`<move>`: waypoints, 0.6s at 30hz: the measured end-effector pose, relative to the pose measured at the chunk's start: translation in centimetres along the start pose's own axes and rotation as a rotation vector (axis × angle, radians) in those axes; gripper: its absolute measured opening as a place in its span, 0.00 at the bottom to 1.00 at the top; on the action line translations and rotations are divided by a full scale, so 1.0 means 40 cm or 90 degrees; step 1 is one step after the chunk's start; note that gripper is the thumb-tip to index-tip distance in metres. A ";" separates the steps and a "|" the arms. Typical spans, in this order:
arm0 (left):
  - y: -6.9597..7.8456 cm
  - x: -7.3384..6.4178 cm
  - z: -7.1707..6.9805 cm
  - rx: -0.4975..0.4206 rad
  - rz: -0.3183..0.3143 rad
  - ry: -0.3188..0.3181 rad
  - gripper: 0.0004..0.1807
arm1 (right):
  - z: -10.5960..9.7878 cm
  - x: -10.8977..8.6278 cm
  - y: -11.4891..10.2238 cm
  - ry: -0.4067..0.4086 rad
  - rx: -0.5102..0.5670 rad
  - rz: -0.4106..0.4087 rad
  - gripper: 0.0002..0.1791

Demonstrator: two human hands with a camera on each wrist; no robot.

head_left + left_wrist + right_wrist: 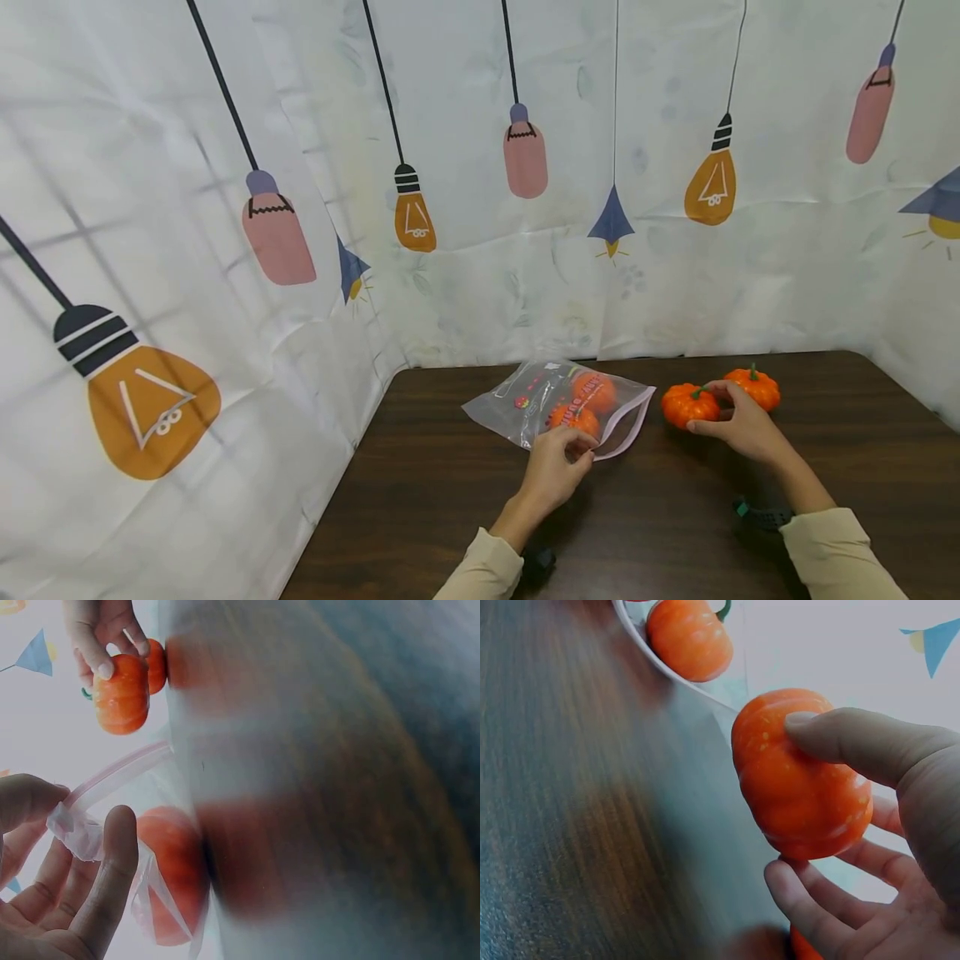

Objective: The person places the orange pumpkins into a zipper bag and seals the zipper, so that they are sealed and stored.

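A clear zip bag with a pinkish zip strip lies on the table, its mouth facing right. Two small orange pumpkins show inside it. My left hand pinches the bag's near lip; the left wrist view shows the bunched plastic between thumb and fingers. To the right of the mouth, my right hand grips another small orange pumpkin by its sides, thumb on its near face. Just behind that hand sits one more pumpkin with a green stem.
The dark wooden table ends at a white fabric backdrop printed with hanging lamps. Along the left side the same fabric runs close to the table edge. Dark bands with small devices sit at both wrists.
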State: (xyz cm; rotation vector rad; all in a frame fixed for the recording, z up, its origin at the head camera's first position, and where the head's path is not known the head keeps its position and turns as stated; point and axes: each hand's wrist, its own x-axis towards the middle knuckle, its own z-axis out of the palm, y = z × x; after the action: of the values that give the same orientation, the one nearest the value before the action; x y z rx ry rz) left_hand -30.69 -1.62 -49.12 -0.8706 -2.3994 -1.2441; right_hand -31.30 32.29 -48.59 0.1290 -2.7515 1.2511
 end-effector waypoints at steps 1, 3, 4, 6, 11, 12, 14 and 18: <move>0.000 0.001 0.000 0.003 0.001 0.001 0.06 | -0.002 0.000 -0.003 -0.002 0.001 -0.001 0.47; -0.001 0.002 -0.001 0.006 0.003 0.002 0.06 | -0.005 -0.001 -0.007 -0.003 0.002 -0.004 0.47; 0.000 0.003 -0.001 0.008 0.004 0.001 0.06 | -0.005 -0.001 -0.008 -0.002 0.001 -0.006 0.47; 0.000 0.003 -0.002 0.010 0.005 0.001 0.06 | -0.007 -0.001 -0.009 -0.001 -0.002 -0.013 0.46; 0.000 0.001 -0.001 0.005 -0.001 -0.002 0.05 | -0.009 -0.001 -0.015 0.001 -0.007 -0.041 0.44; 0.000 0.001 -0.001 0.002 -0.003 -0.003 0.05 | -0.009 -0.002 -0.017 0.001 -0.007 -0.043 0.43; 0.000 0.000 -0.001 -0.001 -0.008 -0.004 0.05 | -0.010 -0.002 -0.020 -0.003 -0.002 -0.049 0.43; 0.001 0.000 0.000 -0.010 -0.013 -0.004 0.06 | -0.009 0.000 -0.022 -0.016 0.008 -0.053 0.42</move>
State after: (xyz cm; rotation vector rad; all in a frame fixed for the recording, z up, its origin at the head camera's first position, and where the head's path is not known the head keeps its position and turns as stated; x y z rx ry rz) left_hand -30.66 -1.61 -49.10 -0.8576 -2.4127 -1.2709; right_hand -31.16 32.00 -47.69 0.2586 -2.7295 1.2533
